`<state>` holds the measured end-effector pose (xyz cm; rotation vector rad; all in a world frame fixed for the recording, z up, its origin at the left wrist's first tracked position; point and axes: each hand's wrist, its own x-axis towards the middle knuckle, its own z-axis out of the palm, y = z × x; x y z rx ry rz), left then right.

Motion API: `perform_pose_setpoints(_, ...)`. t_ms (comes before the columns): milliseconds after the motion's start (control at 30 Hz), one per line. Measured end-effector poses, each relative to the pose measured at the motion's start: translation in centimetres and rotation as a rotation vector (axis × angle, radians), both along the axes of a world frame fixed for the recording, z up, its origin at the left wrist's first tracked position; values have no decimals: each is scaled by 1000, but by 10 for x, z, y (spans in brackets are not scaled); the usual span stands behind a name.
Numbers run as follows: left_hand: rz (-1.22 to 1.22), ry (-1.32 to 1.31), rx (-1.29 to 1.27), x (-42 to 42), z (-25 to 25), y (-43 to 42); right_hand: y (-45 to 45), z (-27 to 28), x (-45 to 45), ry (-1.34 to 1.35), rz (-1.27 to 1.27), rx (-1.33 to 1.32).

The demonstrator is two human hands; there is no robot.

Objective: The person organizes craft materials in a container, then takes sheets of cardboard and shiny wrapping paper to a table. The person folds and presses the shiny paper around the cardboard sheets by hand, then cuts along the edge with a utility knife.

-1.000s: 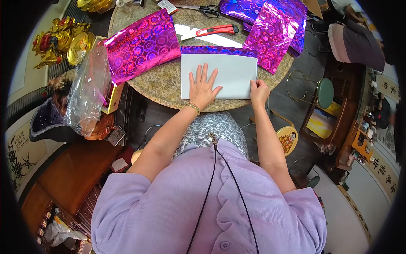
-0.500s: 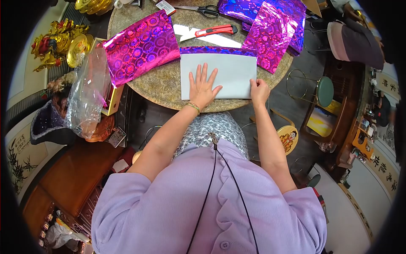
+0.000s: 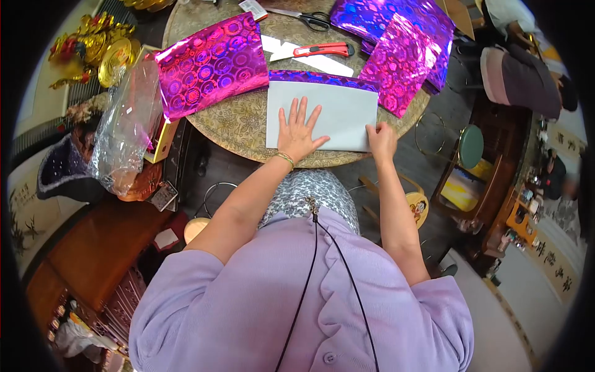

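A folded sheet of foil wrapping paper (image 3: 347, 115) lies pale side up by the near edge of the table, a shiny purple strip showing along its far edge. My left hand (image 3: 300, 131) rests flat on it, fingers spread. At the sheet's right edge, near the close corner, my right hand (image 3: 382, 142) pinches the paper between thumb and curled fingers. Beyond it lie white strips (image 3: 325, 64) and a red utility knife (image 3: 323, 49). A magenta foil piece (image 3: 214, 68) is to the left; a pink foil piece (image 3: 400, 68) overlaps purple foil (image 3: 359, 18) on the right.
The round patterned table (image 3: 242, 133) also carries black-handled scissors (image 3: 316, 22) at the back. A clear plastic bag (image 3: 121, 133) hangs at the left. A green stool (image 3: 471, 147) and another person (image 3: 520, 80) are off to the right.
The view has tilted slightly, so the table and the things on it appear rotated a little clockwise. Both hands keep the same hold on the sheet.
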<state>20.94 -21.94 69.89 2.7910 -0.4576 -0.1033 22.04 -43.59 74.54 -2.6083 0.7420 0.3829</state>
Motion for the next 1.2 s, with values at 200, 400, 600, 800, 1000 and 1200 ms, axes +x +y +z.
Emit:
perform_pose_setpoints(200,21,52,48,1,1,-2,56,12,81,-454,647,-29)
perform_pose_setpoints(400,32,55,8,0,2,3,89,-1,137,-138,915,-37)
perform_pose_setpoints(600,10,13,-37,12,4,1,82,16,160,279,1007,-53)
perform_pose_setpoints(800,-31,9,-89,20,-7,-1,121,22,178,-163,952,7)
perform_pose_setpoints(1000,-61,45,-97,23,8,6,236,19,244,-750,1093,153)
perform_pose_setpoints(1200,-23,2,-143,22,10,10,296,8,270,-556,1373,-55)
